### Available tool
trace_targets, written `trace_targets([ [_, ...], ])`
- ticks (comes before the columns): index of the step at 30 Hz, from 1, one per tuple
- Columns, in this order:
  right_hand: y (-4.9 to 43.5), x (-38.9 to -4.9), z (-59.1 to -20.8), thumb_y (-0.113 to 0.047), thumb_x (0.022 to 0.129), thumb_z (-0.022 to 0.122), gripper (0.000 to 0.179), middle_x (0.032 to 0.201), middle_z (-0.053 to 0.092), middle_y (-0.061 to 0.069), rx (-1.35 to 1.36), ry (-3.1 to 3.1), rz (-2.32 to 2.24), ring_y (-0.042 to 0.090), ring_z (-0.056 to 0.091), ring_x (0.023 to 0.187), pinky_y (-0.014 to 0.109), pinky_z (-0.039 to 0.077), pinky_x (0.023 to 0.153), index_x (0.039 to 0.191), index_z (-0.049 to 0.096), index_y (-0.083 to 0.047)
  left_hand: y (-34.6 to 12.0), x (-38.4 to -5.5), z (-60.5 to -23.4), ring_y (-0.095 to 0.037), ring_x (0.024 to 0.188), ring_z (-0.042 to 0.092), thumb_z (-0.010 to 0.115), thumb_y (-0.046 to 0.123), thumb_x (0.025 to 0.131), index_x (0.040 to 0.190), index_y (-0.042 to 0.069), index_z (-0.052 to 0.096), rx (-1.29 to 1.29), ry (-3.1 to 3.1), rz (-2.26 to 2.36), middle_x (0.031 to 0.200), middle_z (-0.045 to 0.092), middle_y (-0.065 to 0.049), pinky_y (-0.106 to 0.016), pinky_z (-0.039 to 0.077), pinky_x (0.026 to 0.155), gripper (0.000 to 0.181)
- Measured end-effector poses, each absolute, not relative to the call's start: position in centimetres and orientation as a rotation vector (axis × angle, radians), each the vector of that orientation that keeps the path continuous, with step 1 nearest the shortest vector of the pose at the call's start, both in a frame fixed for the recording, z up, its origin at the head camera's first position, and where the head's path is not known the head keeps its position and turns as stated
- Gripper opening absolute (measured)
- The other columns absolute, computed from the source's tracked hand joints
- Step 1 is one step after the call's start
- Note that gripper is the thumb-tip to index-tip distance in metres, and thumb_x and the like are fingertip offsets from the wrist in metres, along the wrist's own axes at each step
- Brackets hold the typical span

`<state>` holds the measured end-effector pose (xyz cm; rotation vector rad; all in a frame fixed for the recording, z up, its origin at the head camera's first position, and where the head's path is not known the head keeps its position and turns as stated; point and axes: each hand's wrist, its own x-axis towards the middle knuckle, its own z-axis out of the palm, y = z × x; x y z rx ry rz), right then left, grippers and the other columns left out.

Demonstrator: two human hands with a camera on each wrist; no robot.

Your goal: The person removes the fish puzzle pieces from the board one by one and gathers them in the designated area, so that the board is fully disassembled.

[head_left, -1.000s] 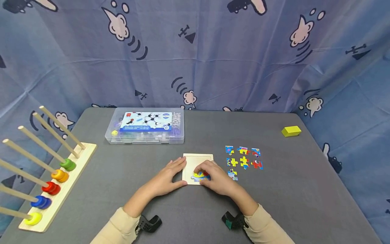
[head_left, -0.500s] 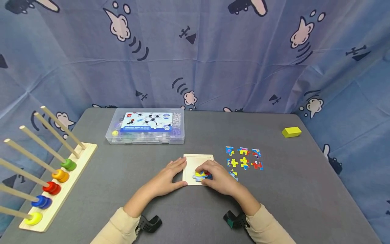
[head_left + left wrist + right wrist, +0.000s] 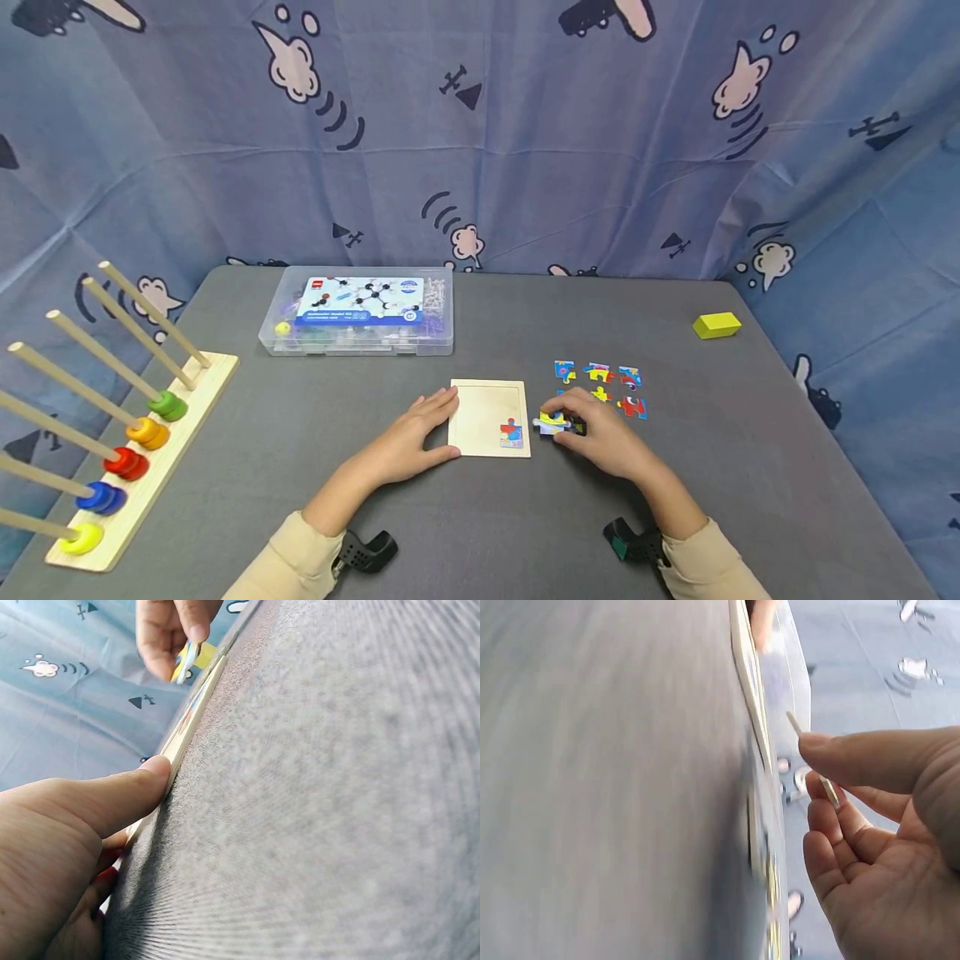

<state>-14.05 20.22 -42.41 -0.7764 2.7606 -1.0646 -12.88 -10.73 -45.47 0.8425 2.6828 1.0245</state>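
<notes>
My left hand (image 3: 412, 433) rests at the left side of a shallow wooden puzzle tray (image 3: 476, 412), thumb by its near corner and fingers along the edge. In the left wrist view the thumb (image 3: 127, 799) touches the tray's rim. Inside the tray, at the lower right corner, lies a red and blue puzzle part (image 3: 512, 435). My right hand (image 3: 603, 433) pinches a yellow and light blue puzzle piece (image 3: 552, 423) just right of the tray. The right wrist view shows its thin edge (image 3: 830, 793) between thumb and fingers; the hand covers part of it.
Several loose puzzle pieces (image 3: 598, 372) lie in rows right of the tray, some hidden behind my right hand. A clear plastic kit box (image 3: 356, 337) sits behind. On the left stands a wooden peg board (image 3: 172, 417) with coloured rings. A yellow block (image 3: 717, 324) is at the far right.
My right hand has lifted off the tray and moved right with the yellow and light blue piece, uncovering the red and blue part in the corner. The left hand stays put.
</notes>
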Motion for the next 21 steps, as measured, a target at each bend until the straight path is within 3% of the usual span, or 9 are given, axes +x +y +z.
trace_targets([
  [11,25.5,-13.7,-42.8,-0.004,0.082,0.071,0.03,0.107,0.061,0.0,-0.738,2.807,-1.056,0.015,0.057,0.095,0.03,0.049,0.084,0.111,0.066,-0.013,-10.7,-12.8,-45.4,-0.028,0.145,0.021,0.067,0.029,0.088,0.145,-0.001,0.034,0.839,2.677,1.026,0.155,0.027,-0.013,-0.049,0.015,0.118,0.072],
  [21,27.4,-13.4,-43.3,-0.005,0.081,0.072,0.03,0.105,0.063,-0.001,-0.727,2.837,-1.02,0.01,0.054,0.094,0.024,0.046,0.081,0.11,0.066,-0.013,-10.7,-12.9,-45.4,-0.028,0.145,0.021,0.066,0.03,0.089,0.145,-0.001,0.034,0.84,2.673,1.024,0.155,0.026,-0.013,-0.049,0.015,0.118,0.072],
])
